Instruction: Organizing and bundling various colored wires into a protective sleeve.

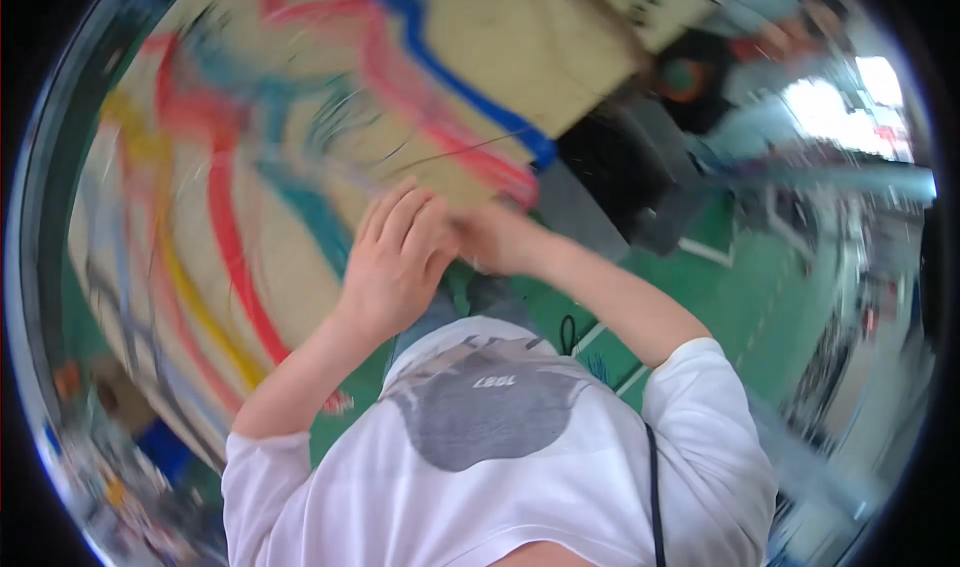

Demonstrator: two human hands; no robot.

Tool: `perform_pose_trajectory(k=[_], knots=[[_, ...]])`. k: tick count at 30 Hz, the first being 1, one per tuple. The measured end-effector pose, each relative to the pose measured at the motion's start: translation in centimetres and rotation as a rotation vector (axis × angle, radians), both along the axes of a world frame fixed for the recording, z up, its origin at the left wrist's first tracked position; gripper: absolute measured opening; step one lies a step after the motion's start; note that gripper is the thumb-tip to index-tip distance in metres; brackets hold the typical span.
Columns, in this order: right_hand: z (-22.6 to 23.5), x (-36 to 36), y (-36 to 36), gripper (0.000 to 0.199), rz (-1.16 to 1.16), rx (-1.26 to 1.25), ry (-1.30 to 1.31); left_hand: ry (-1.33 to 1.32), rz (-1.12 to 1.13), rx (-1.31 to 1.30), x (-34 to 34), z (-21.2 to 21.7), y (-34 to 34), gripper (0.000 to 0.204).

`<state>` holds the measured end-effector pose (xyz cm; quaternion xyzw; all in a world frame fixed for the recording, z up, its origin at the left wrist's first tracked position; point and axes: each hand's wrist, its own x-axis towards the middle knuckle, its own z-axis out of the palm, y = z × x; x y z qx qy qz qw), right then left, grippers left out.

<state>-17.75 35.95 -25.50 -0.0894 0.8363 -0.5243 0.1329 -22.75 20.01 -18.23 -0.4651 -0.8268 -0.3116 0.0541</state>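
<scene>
You're holding left hand (395, 252) and right hand (495, 239) together at tabletop (520, 57) edge, blur hiding whether either grip is closed; teal wire bundle (308, 209) is lying beside left, probably light, floppy, best pinched near end

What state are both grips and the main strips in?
Left grip: fingers bent, palm hidden
Right grip: blurred, state unclear
Blue strip: laid out, bent
Pink strip: laid out beside blue
Red strip: laid out, curved
Yellow strip: laid out, curved
Teal strip: laid out, partly blurred
</scene>
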Motion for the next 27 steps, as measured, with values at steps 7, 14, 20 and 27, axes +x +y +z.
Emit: perform_pose_trajectory(k=[7,14,20,27], knots=[[15.9,10.2,4.4,0.031,-0.051,0.239,-0.409,-0.759,-0.849,-0.454,1.8,5.8,7.3,0.030],[23.2,17.7,5.5,0.029,-0.330,0.666,-0.487,-1.442,-1.371,-0.900,5.5,8.6,16.0,0.024],[22.0,19.7,9.0,0.033,-0.897,0.534,0.391,-1.786,-1.078,-0.732,4.0,8.5,12.8,0.021],[16.1,17.5,7.2,0.029,-0.971,-0.353,0.265,-1.438,-0.811,-0.518,6.9,9.1,11.2,0.022]])
